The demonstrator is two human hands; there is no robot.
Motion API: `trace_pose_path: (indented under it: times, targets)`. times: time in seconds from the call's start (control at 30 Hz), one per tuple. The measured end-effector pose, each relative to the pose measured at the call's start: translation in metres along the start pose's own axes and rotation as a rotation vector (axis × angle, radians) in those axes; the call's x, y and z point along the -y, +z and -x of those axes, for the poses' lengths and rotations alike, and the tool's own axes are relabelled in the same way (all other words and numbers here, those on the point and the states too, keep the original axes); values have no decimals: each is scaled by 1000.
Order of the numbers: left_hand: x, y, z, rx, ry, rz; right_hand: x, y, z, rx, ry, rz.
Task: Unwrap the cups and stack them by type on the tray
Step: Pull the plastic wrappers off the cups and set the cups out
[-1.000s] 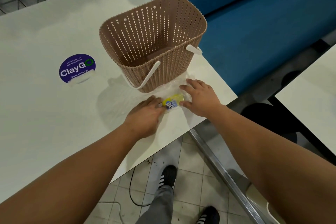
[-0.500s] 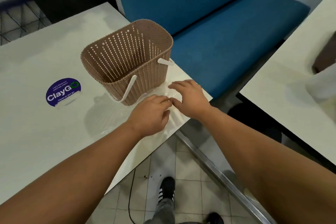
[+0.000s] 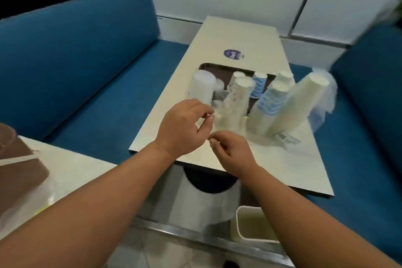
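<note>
A pale bench (image 3: 243, 35) runs away from the viewer between two blue upholstered seats (image 3: 82, 54), with white wall panels behind. Both forearms reach forward over the gap before the bench's near edge. The left hand (image 3: 182, 128) is raised, back up, its fingers (image 3: 206, 113) loosely curled just in front of a stack of patterned cups (image 3: 236, 102); whether they pinch anything I cannot tell in the blur. The right hand (image 3: 232, 150) sits lower, just beside it, fingertips drawn together, grasp likewise unclear. The stacks stand rim-down with long axes upright, leaning outward: a clear plastic stack (image 3: 201, 88) at left, blue-striped cups (image 3: 269, 104), and tall white cups (image 3: 298, 100) in loose wrap (image 3: 324, 102). Some sit on the brown tray (image 3: 226, 72). The near part of the bench is open.
</note>
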State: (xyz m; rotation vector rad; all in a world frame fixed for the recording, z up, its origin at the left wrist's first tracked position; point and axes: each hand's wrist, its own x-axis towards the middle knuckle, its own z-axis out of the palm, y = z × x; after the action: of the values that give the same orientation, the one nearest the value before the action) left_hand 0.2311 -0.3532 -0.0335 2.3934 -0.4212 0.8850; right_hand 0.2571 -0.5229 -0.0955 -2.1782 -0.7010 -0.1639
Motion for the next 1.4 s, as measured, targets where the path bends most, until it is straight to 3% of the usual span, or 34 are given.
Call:
trace_pose_path:
  times: [0.2, 0.33, 0.43, 0.6, 0.7, 0.77, 0.9, 1.1, 1.3, 1.4]
  targets:
    - [-87, 99, -94, 49, 130, 126, -138, -125, 75, -223, 246, 19]
    - [-125, 149, -145, 102, 129, 139, -200, -182, 90, -446, 548, -54]
    - [-144, 173, -177, 219, 58, 142, -236, -205, 69, -374, 697, -129]
    - [-151, 197, -207, 451, -55, 6, -266, -205, 9, -241, 698, -421]
    - [-148, 204, -210, 494, -55, -66, -255, -206, -18, -151, 619, -758]
    - [-147, 205, -210, 491, -57, -83, -251, -208, -28, -51, 529, -845]
    - [-148, 205, -215, 488, -85, -113, -241, -207, -48, 126, 354, -843]
    - [-148, 201, -228, 514, -109, -189, -230, -196, -57, 27, 422, -649]
    - [-144, 191, -223, 600, -139, -118, -230, -198, -53, 50, 416, -688]
    - [-146, 187, -224, 515, -101, -149, -226, -199, -54, 57, 414, -683]
